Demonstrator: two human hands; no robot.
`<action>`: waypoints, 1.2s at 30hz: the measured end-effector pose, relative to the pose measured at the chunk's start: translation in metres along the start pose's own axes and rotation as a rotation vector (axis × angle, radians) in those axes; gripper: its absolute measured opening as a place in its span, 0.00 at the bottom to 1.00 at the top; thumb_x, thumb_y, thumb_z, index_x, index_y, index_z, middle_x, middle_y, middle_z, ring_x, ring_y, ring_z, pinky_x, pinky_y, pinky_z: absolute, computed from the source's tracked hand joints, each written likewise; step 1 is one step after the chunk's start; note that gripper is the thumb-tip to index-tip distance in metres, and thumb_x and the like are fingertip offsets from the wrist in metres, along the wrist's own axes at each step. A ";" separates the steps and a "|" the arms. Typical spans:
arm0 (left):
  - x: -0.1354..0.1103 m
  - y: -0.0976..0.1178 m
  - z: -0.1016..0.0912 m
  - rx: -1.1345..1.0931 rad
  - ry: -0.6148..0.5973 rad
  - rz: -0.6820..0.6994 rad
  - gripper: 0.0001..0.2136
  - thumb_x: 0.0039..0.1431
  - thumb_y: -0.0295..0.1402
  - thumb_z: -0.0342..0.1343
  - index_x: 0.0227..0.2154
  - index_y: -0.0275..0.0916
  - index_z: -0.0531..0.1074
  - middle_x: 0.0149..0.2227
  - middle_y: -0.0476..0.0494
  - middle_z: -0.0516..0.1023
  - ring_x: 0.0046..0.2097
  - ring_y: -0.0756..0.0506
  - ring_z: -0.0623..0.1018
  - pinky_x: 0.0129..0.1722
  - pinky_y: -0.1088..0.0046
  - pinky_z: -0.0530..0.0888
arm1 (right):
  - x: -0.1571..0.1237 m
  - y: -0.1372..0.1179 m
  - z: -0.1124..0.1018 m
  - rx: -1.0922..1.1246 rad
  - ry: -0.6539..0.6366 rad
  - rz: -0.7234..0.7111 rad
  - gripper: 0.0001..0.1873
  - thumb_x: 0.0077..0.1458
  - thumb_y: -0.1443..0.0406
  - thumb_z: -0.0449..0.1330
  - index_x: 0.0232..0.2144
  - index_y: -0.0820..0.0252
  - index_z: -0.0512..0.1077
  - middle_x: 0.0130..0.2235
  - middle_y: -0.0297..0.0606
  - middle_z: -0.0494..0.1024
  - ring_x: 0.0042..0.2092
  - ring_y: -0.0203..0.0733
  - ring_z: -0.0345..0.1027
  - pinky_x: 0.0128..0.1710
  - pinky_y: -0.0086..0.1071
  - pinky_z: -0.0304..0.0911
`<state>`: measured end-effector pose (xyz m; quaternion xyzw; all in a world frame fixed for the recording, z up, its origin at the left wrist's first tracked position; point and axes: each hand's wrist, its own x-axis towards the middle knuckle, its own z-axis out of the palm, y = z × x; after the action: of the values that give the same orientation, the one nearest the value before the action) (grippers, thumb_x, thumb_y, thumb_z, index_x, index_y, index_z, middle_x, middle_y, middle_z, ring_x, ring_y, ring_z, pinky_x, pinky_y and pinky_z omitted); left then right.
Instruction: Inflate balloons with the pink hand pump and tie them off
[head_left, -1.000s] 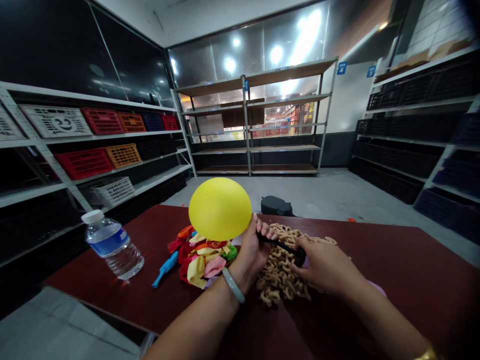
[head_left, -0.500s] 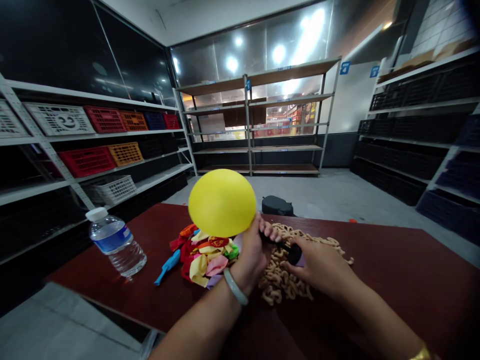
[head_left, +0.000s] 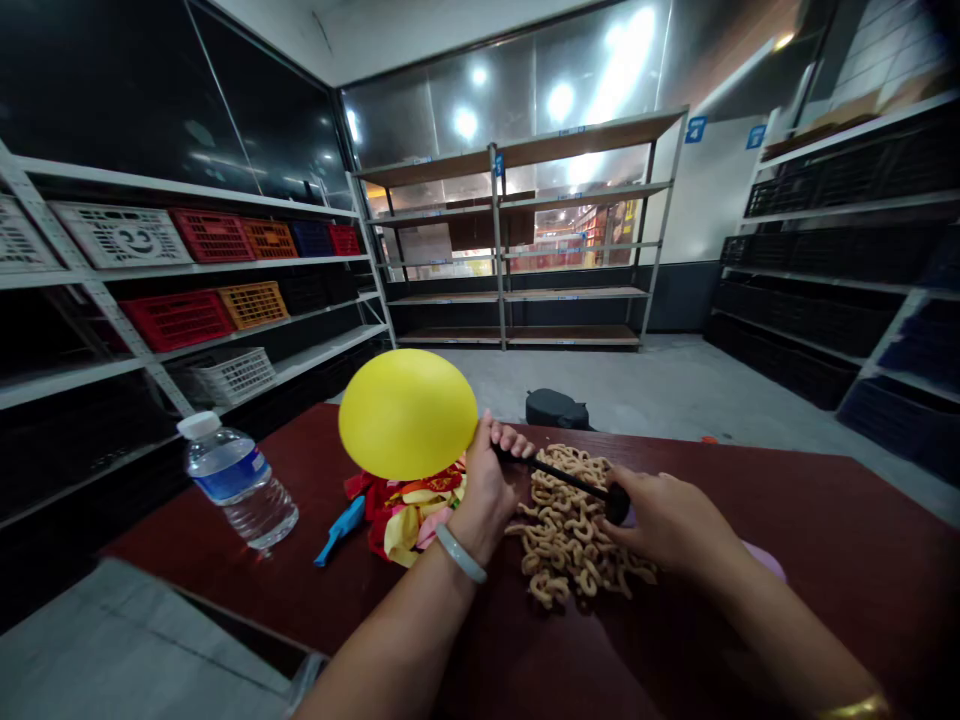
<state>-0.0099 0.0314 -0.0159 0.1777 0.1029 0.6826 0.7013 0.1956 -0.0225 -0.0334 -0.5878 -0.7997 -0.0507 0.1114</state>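
A yellow inflated balloon sits at the far end of a hand balloon pump, above a pile of loose balloons. My left hand is closed around the black end of the pump, beside the balloon's neck; the fingers hide the joint. Between my hands a thin black pump rod shows, pulled out. My right hand is closed on the black and lavender part of the pump, mostly covered by the palm. Flat balloons in red, yellow and pink lie beneath, with a blue balloon at their left.
Tan curled pieces are heaped under the pump on the dark red table. A water bottle stands at the left. Shelves with crates line the left wall; a black bag is beyond the table.
My left hand and the yellow balloon have moved left, while my right hand has shifted slightly right. The gap between my hands has widened and more of the black rod shows.
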 end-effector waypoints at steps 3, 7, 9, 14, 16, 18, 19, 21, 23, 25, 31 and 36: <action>-0.010 -0.020 0.000 0.033 -0.053 -0.078 0.19 0.60 0.39 0.58 0.20 0.38 0.57 0.17 0.55 0.56 0.20 0.54 0.59 0.24 0.75 0.60 | -0.001 -0.009 0.002 0.015 0.031 -0.006 0.18 0.53 0.51 0.56 0.41 0.55 0.70 0.40 0.42 0.81 0.40 0.54 0.74 0.35 0.40 0.60; -0.027 -0.044 0.000 0.141 -0.109 -0.136 0.19 0.58 0.43 0.59 0.21 0.39 0.58 0.19 0.54 0.58 0.23 0.52 0.62 0.26 0.73 0.62 | -0.002 -0.021 0.003 0.100 0.026 0.012 0.18 0.53 0.51 0.56 0.42 0.53 0.69 0.40 0.41 0.81 0.40 0.53 0.75 0.34 0.39 0.59; -0.034 -0.053 0.000 0.182 -0.104 -0.132 0.20 0.57 0.44 0.59 0.20 0.39 0.58 0.19 0.53 0.58 0.23 0.52 0.62 0.27 0.72 0.63 | -0.002 -0.027 0.004 0.140 0.026 0.006 0.17 0.53 0.53 0.56 0.42 0.53 0.69 0.40 0.39 0.81 0.40 0.52 0.75 0.33 0.38 0.59; -0.042 -0.059 0.005 0.219 -0.061 -0.113 0.22 0.55 0.46 0.60 0.19 0.39 0.57 0.18 0.54 0.58 0.22 0.52 0.60 0.26 0.72 0.62 | -0.002 -0.032 0.004 0.156 0.041 0.014 0.17 0.52 0.54 0.57 0.43 0.51 0.69 0.38 0.38 0.81 0.38 0.53 0.76 0.31 0.37 0.58; -0.040 -0.053 0.008 0.198 -0.057 -0.128 0.21 0.55 0.45 0.60 0.20 0.39 0.57 0.18 0.54 0.57 0.21 0.53 0.60 0.25 0.72 0.61 | -0.002 -0.032 0.005 0.169 0.038 0.013 0.18 0.52 0.52 0.57 0.43 0.51 0.69 0.38 0.38 0.81 0.38 0.53 0.76 0.31 0.38 0.59; -0.033 -0.041 0.010 0.166 -0.064 -0.126 0.20 0.58 0.44 0.59 0.20 0.39 0.57 0.17 0.54 0.56 0.20 0.53 0.60 0.24 0.73 0.60 | -0.002 -0.029 0.004 0.183 0.040 0.002 0.18 0.53 0.51 0.57 0.43 0.51 0.69 0.38 0.38 0.81 0.38 0.53 0.76 0.32 0.38 0.60; -0.029 -0.032 0.011 0.146 -0.062 -0.111 0.20 0.59 0.43 0.58 0.20 0.39 0.57 0.17 0.55 0.55 0.20 0.53 0.59 0.23 0.73 0.59 | -0.002 -0.027 0.003 0.181 0.048 -0.006 0.19 0.53 0.50 0.57 0.43 0.51 0.69 0.38 0.39 0.81 0.38 0.53 0.76 0.32 0.38 0.60; -0.017 -0.011 0.010 0.103 -0.042 -0.068 0.21 0.59 0.41 0.58 0.19 0.39 0.55 0.15 0.55 0.53 0.18 0.53 0.57 0.21 0.74 0.58 | -0.002 -0.021 0.002 0.163 0.061 -0.032 0.21 0.53 0.48 0.56 0.44 0.51 0.70 0.39 0.40 0.81 0.39 0.53 0.75 0.33 0.39 0.61; -0.005 0.010 0.008 0.055 0.002 0.029 0.21 0.61 0.38 0.56 0.18 0.39 0.53 0.15 0.56 0.53 0.17 0.54 0.55 0.20 0.75 0.55 | -0.001 -0.014 0.000 0.133 0.069 -0.049 0.22 0.52 0.47 0.57 0.45 0.51 0.71 0.39 0.41 0.81 0.39 0.53 0.75 0.33 0.40 0.62; 0.004 0.026 0.004 0.044 0.024 0.082 0.20 0.62 0.36 0.54 0.18 0.39 0.53 0.15 0.56 0.52 0.17 0.54 0.55 0.19 0.75 0.54 | -0.002 -0.006 -0.003 0.108 0.063 -0.053 0.22 0.51 0.47 0.58 0.44 0.51 0.72 0.39 0.41 0.81 0.38 0.54 0.75 0.32 0.41 0.62; 0.007 0.015 -0.003 -0.014 0.013 0.028 0.18 0.63 0.33 0.54 0.19 0.39 0.55 0.15 0.56 0.54 0.18 0.54 0.57 0.20 0.76 0.56 | -0.004 0.000 -0.006 0.041 0.019 -0.020 0.17 0.50 0.51 0.60 0.40 0.51 0.71 0.35 0.39 0.81 0.36 0.53 0.75 0.32 0.40 0.61; -0.007 -0.017 -0.003 0.042 -0.032 -0.070 0.19 0.61 0.37 0.55 0.19 0.39 0.57 0.16 0.55 0.56 0.20 0.53 0.60 0.24 0.74 0.61 | -0.005 -0.010 -0.003 0.074 -0.002 -0.007 0.16 0.52 0.51 0.58 0.39 0.53 0.70 0.37 0.40 0.81 0.39 0.54 0.75 0.34 0.40 0.63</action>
<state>0.0044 0.0248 -0.0263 0.1995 0.1120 0.6523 0.7226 0.1877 -0.0308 -0.0312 -0.5805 -0.8032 -0.0212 0.1321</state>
